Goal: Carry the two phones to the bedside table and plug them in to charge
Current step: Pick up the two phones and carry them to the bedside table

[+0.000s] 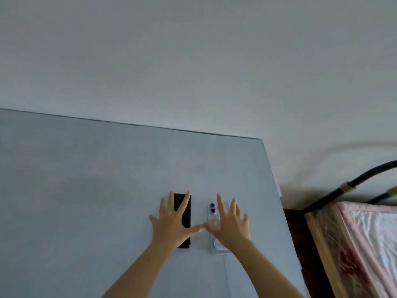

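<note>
Two phones lie side by side, backs up, on a pale grey table (86, 190). The black phone (186, 214) is on the left and a light phone in a clear case (211, 214), its two camera lenses showing, is on the right. My left hand (171, 222) is spread with straight fingers over the black phone. Over the light phone my right hand (229, 222) is spread the same way. The thumbs nearly meet between the phones. Neither hand grips anything. Whether the palms touch the phones is unclear.
The table's right edge (279, 201) runs close to the phones. Beyond it to the right stands a bed with a pink-edged cover (369, 237) and a black metal rail (354, 183). A plain white wall (193, 61) is behind the table.
</note>
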Available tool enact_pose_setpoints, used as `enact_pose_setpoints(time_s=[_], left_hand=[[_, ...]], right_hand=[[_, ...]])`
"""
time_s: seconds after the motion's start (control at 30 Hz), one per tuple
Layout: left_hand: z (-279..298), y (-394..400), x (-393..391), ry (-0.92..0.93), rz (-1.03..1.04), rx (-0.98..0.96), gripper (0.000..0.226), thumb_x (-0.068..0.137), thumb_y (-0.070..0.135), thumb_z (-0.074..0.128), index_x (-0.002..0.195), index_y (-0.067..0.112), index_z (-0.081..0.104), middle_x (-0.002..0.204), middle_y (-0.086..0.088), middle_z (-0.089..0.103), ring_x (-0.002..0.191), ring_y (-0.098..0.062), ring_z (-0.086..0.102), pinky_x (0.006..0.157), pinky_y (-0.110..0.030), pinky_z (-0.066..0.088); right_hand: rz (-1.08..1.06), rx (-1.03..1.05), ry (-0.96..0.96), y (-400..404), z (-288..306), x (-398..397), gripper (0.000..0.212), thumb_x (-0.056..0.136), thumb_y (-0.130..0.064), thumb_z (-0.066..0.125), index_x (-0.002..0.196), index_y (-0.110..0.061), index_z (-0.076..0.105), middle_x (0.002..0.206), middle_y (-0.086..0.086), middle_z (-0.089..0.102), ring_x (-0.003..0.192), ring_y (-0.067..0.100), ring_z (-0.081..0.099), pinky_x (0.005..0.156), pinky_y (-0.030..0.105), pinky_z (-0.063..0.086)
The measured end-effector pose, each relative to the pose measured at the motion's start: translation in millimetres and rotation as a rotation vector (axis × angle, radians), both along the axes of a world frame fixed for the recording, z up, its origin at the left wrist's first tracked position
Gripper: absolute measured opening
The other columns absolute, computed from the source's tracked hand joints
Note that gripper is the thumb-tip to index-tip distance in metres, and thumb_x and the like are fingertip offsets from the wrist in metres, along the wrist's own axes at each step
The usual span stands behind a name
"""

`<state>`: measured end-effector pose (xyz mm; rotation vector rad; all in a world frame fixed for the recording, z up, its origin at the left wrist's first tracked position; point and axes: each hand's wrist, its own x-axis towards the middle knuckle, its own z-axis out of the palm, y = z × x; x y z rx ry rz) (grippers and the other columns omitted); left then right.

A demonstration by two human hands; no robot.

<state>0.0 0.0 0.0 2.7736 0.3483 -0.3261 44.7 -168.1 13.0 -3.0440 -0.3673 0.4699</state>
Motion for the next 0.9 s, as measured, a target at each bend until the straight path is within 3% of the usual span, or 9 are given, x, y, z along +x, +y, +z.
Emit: enact_pose_setpoints(time_s=[0.07,0.2,0.33,0.43,0.67,0.77,0.9], left_hand=[[-11,1,5,0.055,0.092,-0.052,0.110,0.057,0.095,0.036,0.140,0.054,-0.024,0.161,-0.010,-0.013,0.148,-0.035,-0.004,0.107,-0.065,0.025],[-27,-3,7,0.064,0.145,0.019,0.109,0.064,0.085,0.048,0.147,0.046,-0.010,0.161,-0.013,-0.002,0.148,-0.033,0.003,0.105,-0.058,0.033],[-31,-11,13,-0.013,0.190,0.019,0.095,0.076,0.068,0.055,0.151,0.037,0.007,0.157,-0.013,0.016,0.142,-0.028,0.023,0.098,-0.036,0.045],[-29,-11,16,-0.051,0.229,-0.013,0.085,0.080,0.057,0.057,0.151,0.035,0.016,0.147,-0.009,0.033,0.129,-0.023,0.041,0.088,-0.027,0.047],[-23,-12,16,-0.096,0.295,-0.066,0.080,0.077,0.045,0.064,0.148,0.033,0.029,0.130,0.001,0.051,0.109,-0.018,0.052,0.074,-0.024,0.046],[-20,-9,16,-0.099,0.300,-0.068,0.080,0.073,0.042,0.067,0.145,0.033,0.034,0.123,0.002,0.054,0.105,-0.019,0.051,0.069,-0.025,0.045],[-13,-4,19,-0.072,0.259,-0.044,0.084,0.071,0.043,0.067,0.146,0.036,0.031,0.117,0.003,0.055,0.103,-0.019,0.048,0.063,-0.024,0.040]], right_hand=[[-0.059,-0.034,0.049,1,-11,4,0.106,0.074,-0.081,0.039,0.147,-0.028,-0.017,0.156,0.025,0.006,0.144,0.036,0.014,0.112,0.051,0.022],[-0.127,-0.030,0.132,9,-27,3,0.115,0.071,-0.077,0.051,0.147,-0.027,-0.019,0.154,0.027,0.006,0.141,0.037,0.018,0.107,0.047,0.034],[-0.185,0.006,0.164,17,-35,5,0.111,0.075,-0.065,0.060,0.148,-0.028,-0.015,0.152,0.029,-0.001,0.138,0.036,0.019,0.097,0.039,0.047],[-0.218,0.060,0.171,19,-33,6,0.101,0.080,-0.058,0.061,0.149,-0.031,-0.008,0.152,0.026,0.002,0.135,0.034,0.022,0.091,0.034,0.050],[-0.243,0.116,0.120,15,-29,8,0.073,0.085,-0.044,0.058,0.145,-0.034,0.018,0.150,0.020,0.019,0.128,0.032,0.031,0.081,0.028,0.048],[-0.262,0.134,0.100,14,-25,8,0.067,0.078,-0.037,0.063,0.137,-0.034,0.031,0.139,0.012,0.034,0.117,0.028,0.039,0.067,0.026,0.042],[-0.283,0.158,0.109,9,-18,12,0.063,0.072,-0.035,0.068,0.128,-0.033,0.039,0.123,0.004,0.043,0.112,0.026,0.039,0.063,0.027,0.039]])
